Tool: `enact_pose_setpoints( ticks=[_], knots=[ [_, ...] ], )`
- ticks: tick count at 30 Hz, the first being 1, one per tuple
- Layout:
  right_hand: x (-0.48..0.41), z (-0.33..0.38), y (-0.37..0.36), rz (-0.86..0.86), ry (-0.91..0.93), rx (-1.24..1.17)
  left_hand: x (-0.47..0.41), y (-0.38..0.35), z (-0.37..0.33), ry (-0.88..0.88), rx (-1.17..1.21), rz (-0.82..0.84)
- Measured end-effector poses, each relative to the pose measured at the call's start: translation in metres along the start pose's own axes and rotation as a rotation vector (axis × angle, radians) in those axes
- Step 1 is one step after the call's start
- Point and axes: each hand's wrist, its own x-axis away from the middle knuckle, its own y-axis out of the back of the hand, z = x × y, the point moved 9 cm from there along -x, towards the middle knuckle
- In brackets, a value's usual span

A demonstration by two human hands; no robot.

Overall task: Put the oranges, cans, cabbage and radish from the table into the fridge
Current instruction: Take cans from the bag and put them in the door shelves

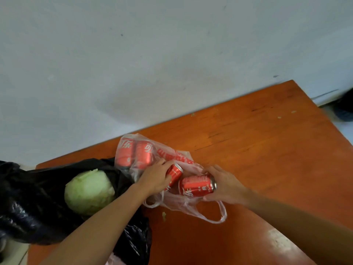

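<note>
Several red cans lie in a thin clear plastic bag (183,203) on the orange table (257,150). My left hand (154,176) grips one can (174,174) at the bag's mouth. My right hand (223,185) holds another can (196,185) lying on its side. Two more cans (133,153) sit deeper in the bag, at its far end. A pale green cabbage (88,191) rests in an open black bag (28,207) to the left. No oranges or radish show.
The table stands against a pale wall (152,54). Small green scraps (164,216) lie on the tabletop. A dark object (345,108) sits on the floor past the table's right corner. The black bag hangs over the table's left edge.
</note>
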Motion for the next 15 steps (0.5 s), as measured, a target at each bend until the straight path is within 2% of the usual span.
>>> enact_pose_setpoints(
  ticks=[3, 6, 12, 15],
  knots=[
    [0.016, -0.023, 0.005, -0.036, -0.078, -0.111, -0.007, -0.013, 0.006, 0.141, 0.074, 0.078],
    [0.028, -0.043, 0.006, -0.056, -0.140, -0.109, -0.017, -0.029, 0.005, 0.190, -0.126, 0.115],
    [0.034, -0.052, -0.005, -0.043, -0.158, -0.130, -0.018, -0.030, -0.007, 0.196, -0.253, 0.025],
    [0.034, -0.050, -0.005, -0.021, -0.153, -0.104, -0.003, -0.017, -0.011, 0.134, -0.188, -0.074]
  ],
)
